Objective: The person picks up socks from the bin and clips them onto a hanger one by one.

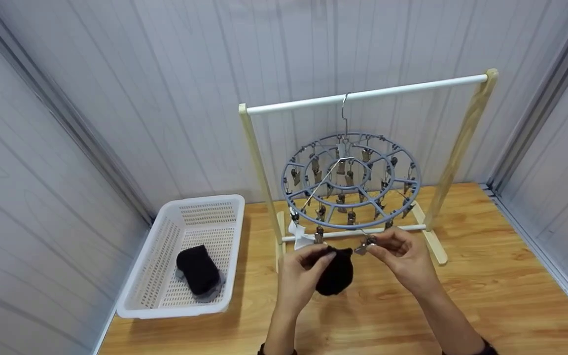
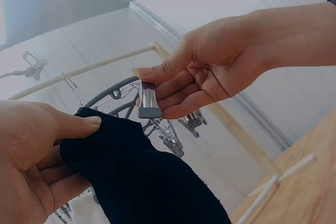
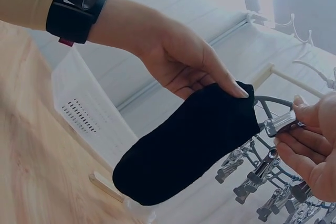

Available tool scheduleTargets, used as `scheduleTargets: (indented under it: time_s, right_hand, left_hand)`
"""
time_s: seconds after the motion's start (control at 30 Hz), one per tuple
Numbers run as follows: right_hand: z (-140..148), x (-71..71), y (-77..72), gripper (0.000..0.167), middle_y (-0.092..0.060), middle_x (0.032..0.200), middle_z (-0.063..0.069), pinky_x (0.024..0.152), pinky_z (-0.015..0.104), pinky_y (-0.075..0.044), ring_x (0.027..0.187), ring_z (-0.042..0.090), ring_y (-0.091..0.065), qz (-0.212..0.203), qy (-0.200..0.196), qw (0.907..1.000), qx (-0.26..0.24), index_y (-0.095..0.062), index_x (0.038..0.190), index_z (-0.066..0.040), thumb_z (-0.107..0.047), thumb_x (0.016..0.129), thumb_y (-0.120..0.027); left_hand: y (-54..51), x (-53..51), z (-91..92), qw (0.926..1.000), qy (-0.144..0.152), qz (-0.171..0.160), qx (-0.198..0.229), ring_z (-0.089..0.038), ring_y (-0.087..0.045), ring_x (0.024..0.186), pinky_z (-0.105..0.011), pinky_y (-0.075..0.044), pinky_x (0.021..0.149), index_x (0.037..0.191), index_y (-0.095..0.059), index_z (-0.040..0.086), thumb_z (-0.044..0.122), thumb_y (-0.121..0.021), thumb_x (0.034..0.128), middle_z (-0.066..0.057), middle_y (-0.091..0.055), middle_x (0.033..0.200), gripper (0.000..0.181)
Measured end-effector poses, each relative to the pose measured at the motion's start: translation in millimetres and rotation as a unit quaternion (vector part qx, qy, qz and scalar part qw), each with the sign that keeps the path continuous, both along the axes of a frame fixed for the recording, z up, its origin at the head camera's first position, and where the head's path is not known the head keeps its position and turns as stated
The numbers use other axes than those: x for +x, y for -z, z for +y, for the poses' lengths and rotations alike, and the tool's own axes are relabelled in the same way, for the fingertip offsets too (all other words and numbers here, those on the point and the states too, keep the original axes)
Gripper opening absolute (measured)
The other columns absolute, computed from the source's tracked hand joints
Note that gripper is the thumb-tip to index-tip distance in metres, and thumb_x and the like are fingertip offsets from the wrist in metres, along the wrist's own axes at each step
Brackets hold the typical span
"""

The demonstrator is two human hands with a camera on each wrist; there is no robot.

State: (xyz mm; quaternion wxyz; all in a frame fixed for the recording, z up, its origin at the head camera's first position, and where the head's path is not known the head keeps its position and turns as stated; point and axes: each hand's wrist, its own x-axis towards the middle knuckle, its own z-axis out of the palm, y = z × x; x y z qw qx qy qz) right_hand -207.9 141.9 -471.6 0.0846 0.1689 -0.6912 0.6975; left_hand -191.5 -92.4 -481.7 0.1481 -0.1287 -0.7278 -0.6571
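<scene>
My left hand [image 1: 298, 281] pinches the top edge of a black sock [image 1: 336, 274] between thumb and fingers. The sock hangs down; its full length and rounded toe show in the right wrist view. Just to the right, my right hand [image 1: 408, 259] holds a metal clip [image 2: 149, 102] between thumb and fingers. A small gap separates this clip from the sock's edge. Above both hands is a round grey hanger [image 1: 336, 223] with several metal clips dangling from its rings. Something white [image 1: 302, 238] hangs at its front left, partly hidden behind the left hand.
A white rail [image 1: 387, 92] on wooden posts carries the hanger by its hook. To the left stands a white perforated basket [image 1: 237, 231], holding a folded black bundle [image 1: 198, 270] with grey fabric beneath it. Everything stands on a wooden table [image 1: 511, 276] between pale panel walls.
</scene>
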Motion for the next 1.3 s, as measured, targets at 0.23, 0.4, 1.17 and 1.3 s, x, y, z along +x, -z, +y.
scheduleTargets:
  time_s: [0.23,0.4,1.17,1.3]
  right_hand:
    - [-2.9,0.8,1.2,0.013,-0.079,0.099,0.014,0.079,0.027,-0.062,0.09,0.019,-0.077,0.014,0.001,0.9988,-0.047,-0.069,0.103,0.014,0.017,0.09,-0.072]
    - [-5.2,0.8,6.3,0.012,-0.08,0.1,0.012,0.08,0.026,-0.061,0.091,0.018,-0.077,0.044,-0.012,0.9969,-0.064,-0.066,0.104,0.016,0.016,0.093,-0.07]
    - [-10.9,-1.6,13.3,0.006,-0.08,0.095,0.01,0.074,0.023,-0.059,0.087,0.017,-0.077,0.098,-0.058,0.9872,-0.112,-0.065,0.096,0.016,0.021,0.093,-0.065]
    - [-11.2,-1.0,13.7,0.005,-0.08,0.092,0.009,0.072,0.022,-0.058,0.085,0.015,-0.077,0.099,-0.051,0.9882,-0.105,-0.065,0.095,0.016,0.019,0.093,-0.067]
  left_hand:
    - [4.1,-0.7,2.9,0.9999,0.014,-0.006,-0.005,-0.017,-0.077,0.09,-0.03,-0.062,0.081,0.104,-0.083,0.008,0.012,-0.082,0.0948,-0.004,-0.08,0.101,0.011]
    - [5.6,-0.7,3.6,0.9998,0.015,-0.011,-0.001,-0.017,-0.077,0.09,-0.03,-0.062,0.08,0.105,-0.083,0.007,0.011,-0.082,0.0946,-0.005,-0.08,0.1,0.011]
    - [7.5,-1.0,8.7,0.9982,0.05,0.02,0.027,-0.018,-0.076,0.09,-0.033,-0.063,0.08,0.104,-0.083,0.003,0.008,-0.081,0.0944,-0.008,-0.08,0.1,0.011]
    - [7.3,-1.9,5.6,0.9976,0.051,0.037,0.03,-0.02,-0.077,0.091,-0.034,-0.064,0.08,0.103,-0.083,0.004,0.007,-0.081,0.0938,-0.007,-0.08,0.099,0.01]
